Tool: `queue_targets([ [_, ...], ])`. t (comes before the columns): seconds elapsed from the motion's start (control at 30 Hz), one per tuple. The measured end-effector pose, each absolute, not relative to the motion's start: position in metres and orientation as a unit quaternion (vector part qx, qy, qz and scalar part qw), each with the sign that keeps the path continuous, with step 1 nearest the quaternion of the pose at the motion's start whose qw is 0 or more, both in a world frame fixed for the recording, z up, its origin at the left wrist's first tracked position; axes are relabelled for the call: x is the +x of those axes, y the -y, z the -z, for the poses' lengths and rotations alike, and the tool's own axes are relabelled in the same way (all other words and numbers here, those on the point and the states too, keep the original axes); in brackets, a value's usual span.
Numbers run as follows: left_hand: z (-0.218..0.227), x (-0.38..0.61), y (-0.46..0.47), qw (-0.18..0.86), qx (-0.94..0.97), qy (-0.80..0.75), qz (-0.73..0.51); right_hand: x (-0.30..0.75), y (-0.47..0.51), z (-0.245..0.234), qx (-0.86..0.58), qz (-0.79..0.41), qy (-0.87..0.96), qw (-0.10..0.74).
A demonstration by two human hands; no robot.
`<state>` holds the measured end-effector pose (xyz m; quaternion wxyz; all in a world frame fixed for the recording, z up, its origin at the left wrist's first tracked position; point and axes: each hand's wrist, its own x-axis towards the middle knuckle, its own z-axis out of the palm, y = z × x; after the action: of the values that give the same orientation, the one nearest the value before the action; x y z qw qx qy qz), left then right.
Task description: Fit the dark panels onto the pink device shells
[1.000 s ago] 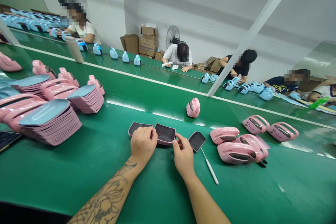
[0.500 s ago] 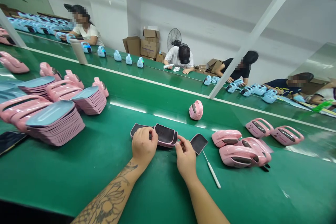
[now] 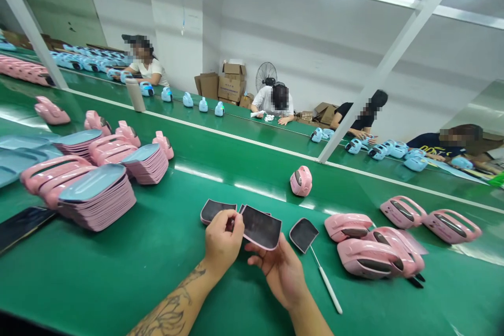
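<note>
A black panel [image 3: 263,227] with a pink rim, curved at one end, is tilted up between my hands. My right hand [image 3: 280,268] holds it at the lower right edge, some fingers curled beneath it. My left hand [image 3: 225,236] is closed at the panel's left edge; what its fingertips pinch is hidden. Behind it lies another black panel with a pink rim [image 3: 214,209], partly covered by that hand. To the right rests a separate black panel [image 3: 304,235], beside a thin metal tool with a white handle [image 3: 329,290].
Pink handled toy cases [image 3: 368,257] lie at right; one pink case [image 3: 301,181] stands ahead. At left are stacked pink panels with blue tops [image 3: 98,199] and a dark phone-like slab [image 3: 23,226]. A white post [image 3: 350,110] rises ahead. Co-workers sit across the green table [image 3: 165,273].
The panel has been raised off the others and tilted towards me. My right hand has moved from the stack's right end to under the panel. The camera view has tipped upward.
</note>
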<state>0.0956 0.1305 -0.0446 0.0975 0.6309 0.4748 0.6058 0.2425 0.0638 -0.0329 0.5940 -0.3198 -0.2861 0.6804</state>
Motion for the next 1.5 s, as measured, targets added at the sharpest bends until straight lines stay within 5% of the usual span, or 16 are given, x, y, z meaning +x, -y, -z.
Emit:
queue_targets([
  [0.27,0.040,0.096,-0.118,0.124,0.706,-0.361,-0.596,0.245,-0.057,0.020,-0.177,-0.770,0.150,0.595],
  [1.5,0.047,0.098,-0.122,0.193,0.688,-0.348,-0.607,0.248,-0.056,0.034,-0.204,-0.749,0.140,0.615],
])
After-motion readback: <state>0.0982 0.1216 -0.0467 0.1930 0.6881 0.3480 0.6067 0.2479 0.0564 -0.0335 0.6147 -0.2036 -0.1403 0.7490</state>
